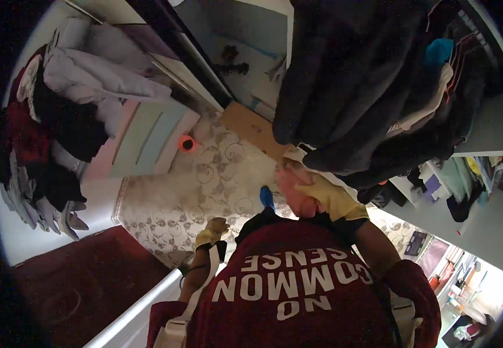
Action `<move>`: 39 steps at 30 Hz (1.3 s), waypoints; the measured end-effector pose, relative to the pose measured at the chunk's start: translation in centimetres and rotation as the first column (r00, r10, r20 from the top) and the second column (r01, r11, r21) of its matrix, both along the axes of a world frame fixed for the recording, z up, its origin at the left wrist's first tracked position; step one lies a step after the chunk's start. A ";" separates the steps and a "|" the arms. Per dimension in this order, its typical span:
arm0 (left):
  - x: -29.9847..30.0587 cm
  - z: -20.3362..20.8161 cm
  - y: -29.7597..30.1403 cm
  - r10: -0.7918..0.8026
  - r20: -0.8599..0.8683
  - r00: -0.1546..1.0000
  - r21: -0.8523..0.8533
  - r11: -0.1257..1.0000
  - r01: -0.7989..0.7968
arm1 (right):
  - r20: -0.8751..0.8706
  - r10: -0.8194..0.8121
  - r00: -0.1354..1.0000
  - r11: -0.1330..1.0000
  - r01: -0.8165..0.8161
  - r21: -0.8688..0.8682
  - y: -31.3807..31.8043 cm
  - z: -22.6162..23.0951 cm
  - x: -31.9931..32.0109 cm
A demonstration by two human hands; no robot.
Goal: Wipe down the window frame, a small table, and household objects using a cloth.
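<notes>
My right hand, in a yellow glove, is closed on a crumpled pink cloth beside the dark hanging clothes. Part of the cloth lies behind the glove, and the fingertips are hard to make out. Apart from it, my left hand hangs low at the left of my body. It also wears a yellow glove, its fingers loosely bent and apart, with nothing seen in them. Below, a blue shoe tip shows on the patterned floor.
Dark garments hang at the right, above a cardboard box. A pastel striped chest carries piled clothes. A small orange-red round item is on the floor. A dark red surface lies at lower left; shelves with folded clothes stand right.
</notes>
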State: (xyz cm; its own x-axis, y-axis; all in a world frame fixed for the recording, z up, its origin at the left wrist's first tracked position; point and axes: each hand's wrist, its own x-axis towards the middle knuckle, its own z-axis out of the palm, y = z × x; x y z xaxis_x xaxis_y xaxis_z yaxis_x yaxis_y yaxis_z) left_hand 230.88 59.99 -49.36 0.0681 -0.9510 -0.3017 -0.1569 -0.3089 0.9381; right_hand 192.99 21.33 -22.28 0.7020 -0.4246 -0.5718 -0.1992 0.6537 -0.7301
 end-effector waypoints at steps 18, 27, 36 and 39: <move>-0.6 5.0 -7.8 0.195 -0.258 0.946 0.669 0.743 0.029 | -0.599 0.155 0.786 0.748 -0.489 -0.448 -1.7 -0.6 -0.4; 3.8 2.2 -3.0 -0.539 0.626 0.563 0.194 0.808 0.557 | -0.494 0.282 0.823 0.831 -0.467 -0.304 -2.6 4.1 -0.5; 1.2 3.4 -3.4 -0.120 -0.063 0.991 0.189 0.973 0.130 | -0.411 0.207 0.888 0.803 -0.394 -0.447 -1.9 3.7 -0.8; -0.4 6.5 -10.5 -0.733 0.502 0.458 0.462 0.675 0.575 | -0.474 0.195 0.859 0.894 -0.355 -0.275 -2.3 4.6 -1.1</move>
